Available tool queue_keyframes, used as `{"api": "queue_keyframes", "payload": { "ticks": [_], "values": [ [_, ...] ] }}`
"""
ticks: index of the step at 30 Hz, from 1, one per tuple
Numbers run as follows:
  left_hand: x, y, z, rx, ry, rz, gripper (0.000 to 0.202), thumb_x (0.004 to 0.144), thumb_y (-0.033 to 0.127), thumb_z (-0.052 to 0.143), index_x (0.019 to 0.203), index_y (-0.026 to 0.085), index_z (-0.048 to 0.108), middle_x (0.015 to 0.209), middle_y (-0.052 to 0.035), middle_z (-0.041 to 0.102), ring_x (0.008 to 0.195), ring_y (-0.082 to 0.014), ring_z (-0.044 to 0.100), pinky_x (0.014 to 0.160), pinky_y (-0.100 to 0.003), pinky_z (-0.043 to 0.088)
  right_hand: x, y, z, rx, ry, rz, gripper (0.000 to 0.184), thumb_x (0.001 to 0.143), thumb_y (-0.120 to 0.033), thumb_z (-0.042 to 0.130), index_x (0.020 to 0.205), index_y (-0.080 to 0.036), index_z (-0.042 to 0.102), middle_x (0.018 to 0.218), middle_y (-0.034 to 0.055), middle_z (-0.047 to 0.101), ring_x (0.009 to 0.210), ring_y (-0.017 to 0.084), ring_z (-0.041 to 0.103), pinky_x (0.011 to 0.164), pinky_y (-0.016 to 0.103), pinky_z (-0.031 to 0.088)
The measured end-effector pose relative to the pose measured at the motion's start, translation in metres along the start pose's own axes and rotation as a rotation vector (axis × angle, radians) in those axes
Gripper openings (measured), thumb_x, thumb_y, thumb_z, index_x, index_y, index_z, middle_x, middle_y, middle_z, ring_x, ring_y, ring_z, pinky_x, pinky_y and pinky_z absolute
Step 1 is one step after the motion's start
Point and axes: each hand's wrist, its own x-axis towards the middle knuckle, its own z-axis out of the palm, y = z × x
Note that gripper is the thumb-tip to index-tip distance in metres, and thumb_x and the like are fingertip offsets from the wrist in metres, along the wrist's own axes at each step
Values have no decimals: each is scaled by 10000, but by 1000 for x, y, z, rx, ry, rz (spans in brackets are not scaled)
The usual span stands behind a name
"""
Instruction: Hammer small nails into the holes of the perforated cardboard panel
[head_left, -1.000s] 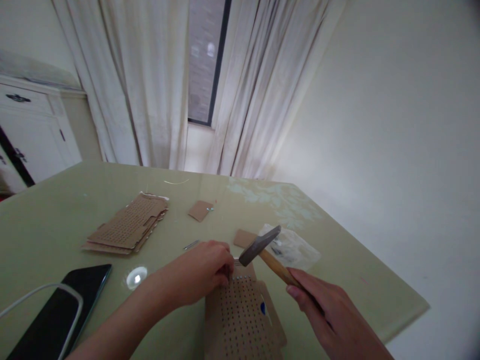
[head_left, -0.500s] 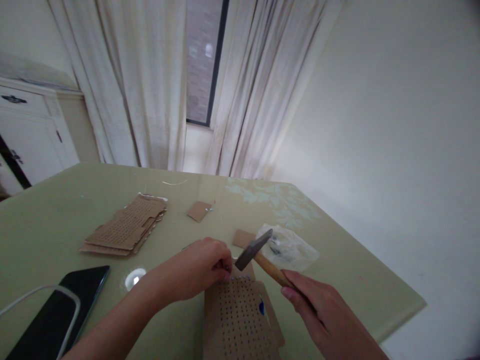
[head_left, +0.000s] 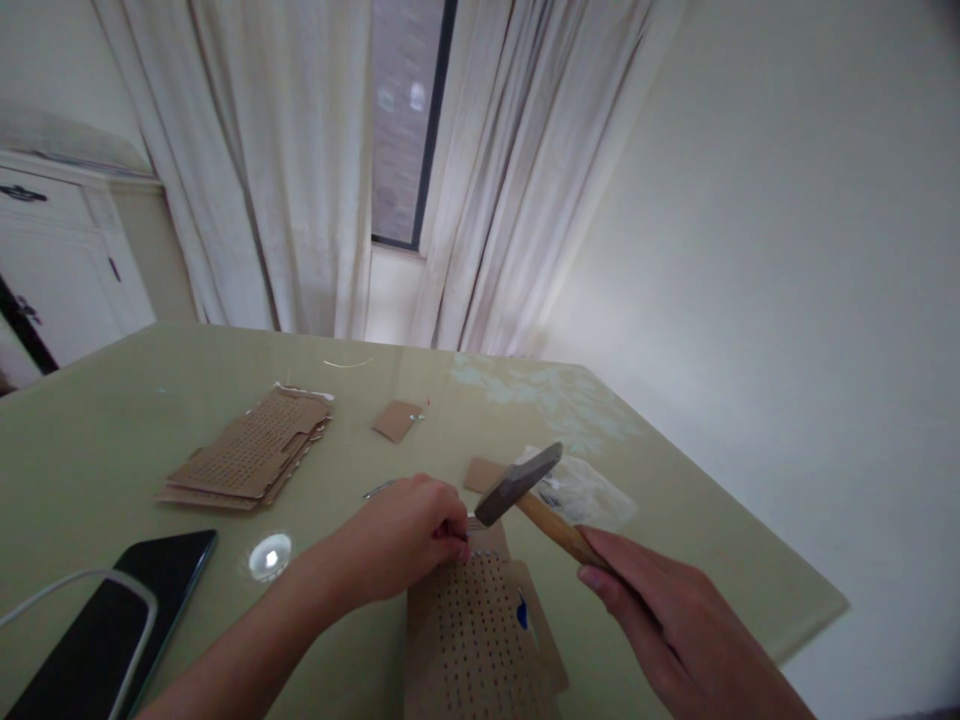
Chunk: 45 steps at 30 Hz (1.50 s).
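My right hand (head_left: 660, 610) is wrapped round the wooden handle of a hammer (head_left: 551, 520), its steel head raised a little above and beside my left fingertips. At the far end of a perforated cardboard piece (head_left: 487, 640), my left hand (head_left: 420, 525) is closed in a pinch; what lies between the fingertips is too small and hidden to name. A row of small silvery studs (head_left: 487, 554) stands in the cardboard just right of those fingers. The cardboard has rows of small dark holes and a blue mark on its right side.
A stack of perforated cardboard (head_left: 251, 445) lies on the left of the green table (head_left: 360, 660). Nearer me are a dark tablet-like device (head_left: 112, 620) and white cable (head_left: 150, 610). Small cardboard pieces (head_left: 396, 421) and a clear plastic bag (head_left: 592, 490) lie beyond my hands.
The hammer has moved slightly up and to the right, away from my left fingertips. My left hand has stayed nearly in place over the cardboard.
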Motion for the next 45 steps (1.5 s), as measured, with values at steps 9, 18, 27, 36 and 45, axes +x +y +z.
{"api": "queue_keyframes", "payload": {
  "ticks": [9, 18, 27, 36, 45],
  "values": [
    [-2, 2, -1, 5, -15, 5, 109, 832, 216, 751, 751, 243, 818, 784, -28, 807, 774, -229, 743, 675, -299, 419, -1, -5, 6, -23, -140, -14, 256, 1132, -351, 499, 1204, -250, 723, 1006, 73, 853, 808, 251, 835, 716, 317, 683],
    [1, 1, 0, -1, -27, 14, 139, 830, 203, 710, 714, 239, 779, 791, -28, 773, 765, -216, 711, 694, -294, 444, -6, -5, 11, 16, -84, -4, 276, 1108, -320, 533, 1278, -248, 739, 1040, 87, 861, 817, 254, 842, 729, 309, 691],
    [-13, 10, -6, -12, -40, -1, 399, 661, 400, 976, 940, 217, 758, 1069, -37, 707, 1009, -277, 668, 833, -342, 490, -9, -5, 18, 43, -52, 46, 276, 1130, -342, 507, 1279, -248, 720, 1093, 90, 846, 906, 251, 835, 782, 306, 672],
    [-11, 8, -7, -52, -67, -12, 406, 656, 350, 980, 946, 216, 730, 1084, -23, 678, 1048, -276, 640, 885, -363, 490, -18, 5, 41, 17, -114, 45, 315, 1130, -342, 493, 1336, -248, 711, 1055, 95, 840, 857, 257, 824, 759, 325, 667],
    [-10, 0, -10, -114, -70, -12, 448, 707, 396, 942, 1087, 239, 763, 1146, -30, 701, 1063, -266, 661, 891, -348, 515, -3, 11, 31, 225, -32, 176, 263, 1105, -393, 554, 1111, -223, 754, 891, 55, 793, 776, 220, 760, 710, 290, 608]
  ]
}}
